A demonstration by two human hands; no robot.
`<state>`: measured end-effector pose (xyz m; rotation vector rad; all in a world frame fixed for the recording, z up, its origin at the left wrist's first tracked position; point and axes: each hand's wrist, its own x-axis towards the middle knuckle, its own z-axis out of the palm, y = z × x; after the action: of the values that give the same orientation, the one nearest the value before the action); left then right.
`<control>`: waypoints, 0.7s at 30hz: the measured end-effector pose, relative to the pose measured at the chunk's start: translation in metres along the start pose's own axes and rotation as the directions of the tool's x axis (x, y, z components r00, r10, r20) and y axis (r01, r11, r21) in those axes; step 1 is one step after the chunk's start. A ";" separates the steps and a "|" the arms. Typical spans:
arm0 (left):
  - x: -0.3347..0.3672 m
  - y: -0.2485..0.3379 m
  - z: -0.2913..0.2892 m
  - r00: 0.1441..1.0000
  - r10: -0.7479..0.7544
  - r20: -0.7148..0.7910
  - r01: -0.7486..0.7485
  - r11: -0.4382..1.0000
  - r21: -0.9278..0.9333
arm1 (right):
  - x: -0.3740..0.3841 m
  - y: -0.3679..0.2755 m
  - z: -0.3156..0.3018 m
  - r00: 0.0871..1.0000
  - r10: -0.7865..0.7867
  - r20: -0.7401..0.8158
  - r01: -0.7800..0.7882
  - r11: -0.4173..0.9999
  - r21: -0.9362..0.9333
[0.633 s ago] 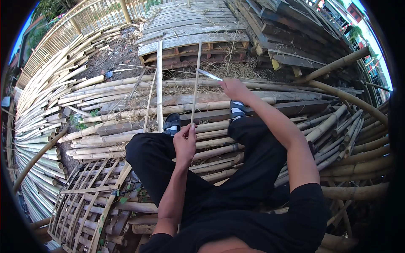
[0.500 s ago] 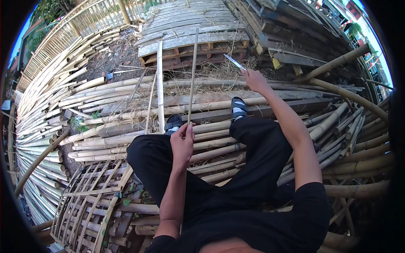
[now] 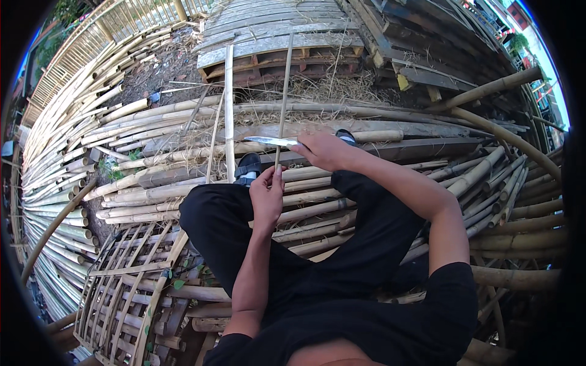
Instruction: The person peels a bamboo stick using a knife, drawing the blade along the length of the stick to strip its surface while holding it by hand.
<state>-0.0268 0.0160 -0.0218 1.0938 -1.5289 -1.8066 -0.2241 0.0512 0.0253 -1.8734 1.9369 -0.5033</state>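
Looking down, a person's two bare arms reach forward from short dark sleeves (image 3: 448,287). The left forearm (image 3: 251,271) runs up almost straight from the lower edge to the left hand (image 3: 267,194), beside the bent left knee (image 3: 204,210), its fingers curled in and its thumb pointing forward in a pinching grip. The right arm bends sharply at the elbow (image 3: 448,204), out to the side, and the right forearm (image 3: 397,182) slants forward and inward. The right hand (image 3: 323,150) is closed in a grip, its back facing up, farther forward than the left, the two near but apart.
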 end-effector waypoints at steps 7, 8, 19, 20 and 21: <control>-0.003 0.006 0.004 0.992 0.068 -0.110 -0.052 0.989 0.139 | 0.001 -0.010 -0.006 0.986 -0.004 0.167 -0.002 0.999 0.038; -0.003 0.008 0.004 0.992 0.068 -0.111 -0.050 0.986 0.157 | 0.001 -0.005 -0.002 0.990 -0.036 0.134 0.033 0.999 0.028; -0.005 0.005 0.006 0.981 0.120 -0.155 -0.079 0.966 0.247 | 0.009 0.024 0.014 0.993 -0.109 0.046 0.112 0.991 -0.079; -0.002 0.010 0.004 0.990 0.085 -0.116 -0.054 0.968 0.243 | 0.015 0.027 0.011 0.991 -0.089 0.097 0.096 0.993 -0.069; -0.016 0.005 0.001 0.993 0.050 -0.111 -0.017 0.961 0.277 | 0.004 0.021 0.021 0.990 -0.065 0.124 0.069 0.997 -0.035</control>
<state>-0.0198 0.0279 -0.0127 1.2701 -1.7525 -1.5084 -0.2317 0.0486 -0.0035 -1.9515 1.8226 -0.3633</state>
